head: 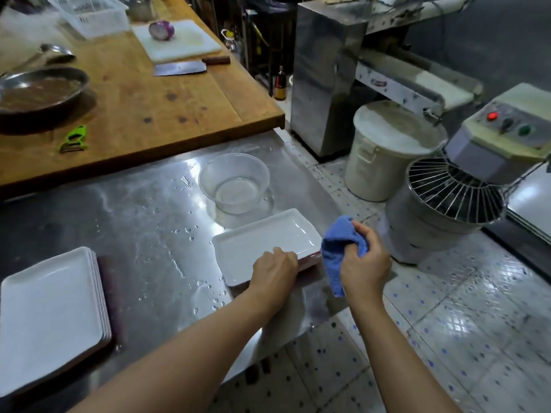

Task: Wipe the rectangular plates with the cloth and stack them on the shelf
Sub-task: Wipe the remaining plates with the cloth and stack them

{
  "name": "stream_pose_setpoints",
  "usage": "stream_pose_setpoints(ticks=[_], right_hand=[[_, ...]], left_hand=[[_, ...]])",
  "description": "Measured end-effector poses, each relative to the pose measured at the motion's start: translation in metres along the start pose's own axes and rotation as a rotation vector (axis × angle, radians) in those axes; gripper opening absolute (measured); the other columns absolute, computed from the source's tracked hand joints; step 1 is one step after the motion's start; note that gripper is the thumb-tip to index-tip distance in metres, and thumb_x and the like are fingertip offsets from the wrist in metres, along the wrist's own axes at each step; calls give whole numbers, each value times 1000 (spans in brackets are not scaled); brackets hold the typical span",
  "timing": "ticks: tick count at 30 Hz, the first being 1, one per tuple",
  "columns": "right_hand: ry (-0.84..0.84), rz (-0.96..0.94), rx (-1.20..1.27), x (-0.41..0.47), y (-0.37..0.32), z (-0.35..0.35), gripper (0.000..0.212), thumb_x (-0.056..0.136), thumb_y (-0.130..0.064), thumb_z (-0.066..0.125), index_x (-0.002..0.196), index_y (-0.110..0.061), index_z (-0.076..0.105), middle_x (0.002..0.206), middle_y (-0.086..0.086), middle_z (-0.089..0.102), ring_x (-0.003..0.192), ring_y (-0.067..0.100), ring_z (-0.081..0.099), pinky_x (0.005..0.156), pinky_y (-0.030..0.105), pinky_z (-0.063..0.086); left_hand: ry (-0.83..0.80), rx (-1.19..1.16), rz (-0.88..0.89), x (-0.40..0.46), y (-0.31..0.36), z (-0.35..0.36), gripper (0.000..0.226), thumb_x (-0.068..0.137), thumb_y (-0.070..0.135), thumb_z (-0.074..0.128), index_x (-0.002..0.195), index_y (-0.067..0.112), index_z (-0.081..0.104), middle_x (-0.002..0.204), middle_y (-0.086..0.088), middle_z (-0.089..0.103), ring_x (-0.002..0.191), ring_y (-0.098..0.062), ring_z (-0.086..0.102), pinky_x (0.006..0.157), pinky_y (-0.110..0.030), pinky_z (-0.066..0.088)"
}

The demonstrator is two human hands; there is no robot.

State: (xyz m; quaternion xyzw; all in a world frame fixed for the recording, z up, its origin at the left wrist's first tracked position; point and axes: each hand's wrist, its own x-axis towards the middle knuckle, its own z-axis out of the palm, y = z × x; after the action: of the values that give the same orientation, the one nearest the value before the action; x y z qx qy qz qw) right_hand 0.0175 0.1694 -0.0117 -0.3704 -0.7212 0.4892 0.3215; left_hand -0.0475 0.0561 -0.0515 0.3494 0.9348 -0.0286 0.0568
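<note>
From the head view, your left hand [274, 268] reaches forward with the arm nearly straight, fingers curled over the near edge of the rectangular plate [265, 244], gripping it where it lies flat near the right edge of the steel table [149, 222]. Your right hand [365, 260] is raised just beside the plate's right corner, out past the table's edge and above the tiled floor [465, 317], fingers bunched around the blue cloth [340, 245], whose tail hangs down below your wrist. A clear bowl [234, 181] stands just behind the plate. A stack of white plates [50, 311] sits well to the left, at the near edge, with wet bare steel between it and the held plate. The wooden counter [143, 93] overhangs the far side.
</note>
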Motion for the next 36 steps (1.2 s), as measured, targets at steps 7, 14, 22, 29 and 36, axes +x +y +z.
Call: stream_pose_setpoints(ticks=[7,14,22,29,36], right_hand=[[-29,30,23,0,5,5,29,89,0,52,103,-22,64,89,-24,56,84,-3,57,66,5,43],[-56,35,30,-6,2,15,30,88,-1,51,100,-26,62,90,-25,56,87,0,56,76,15,46],[-123,6,34,-26,-23,37,28,89,-2,52,103,-23,63,100,-7,61,94,11,58,81,27,51],[-301,-69,61,-72,-57,80,29,88,3,49,104,-18,62,97,-6,60,93,12,57,79,18,44],[-498,-108,52,-142,-87,138,40,82,7,47,108,-16,65,99,-4,64,93,13,57,82,17,40]], left_hand=[[-40,-35,-7,3,1,10,29,88,-9,38,111,-1,52,110,-16,51,99,-33,50,63,-36,34],[-82,-86,-34,-1,-10,5,24,94,3,39,112,8,54,114,-10,52,106,-28,49,63,-34,35],[-187,-338,-32,-32,-44,0,71,94,38,50,150,24,10,159,-4,6,145,-24,7,112,-47,22],[-45,-475,-330,-86,-115,-22,68,93,37,52,148,19,17,157,-6,14,144,-22,14,111,-43,22],[39,-559,-628,-162,-199,-19,64,92,39,52,146,18,23,151,-4,30,136,-25,31,108,-40,29]])
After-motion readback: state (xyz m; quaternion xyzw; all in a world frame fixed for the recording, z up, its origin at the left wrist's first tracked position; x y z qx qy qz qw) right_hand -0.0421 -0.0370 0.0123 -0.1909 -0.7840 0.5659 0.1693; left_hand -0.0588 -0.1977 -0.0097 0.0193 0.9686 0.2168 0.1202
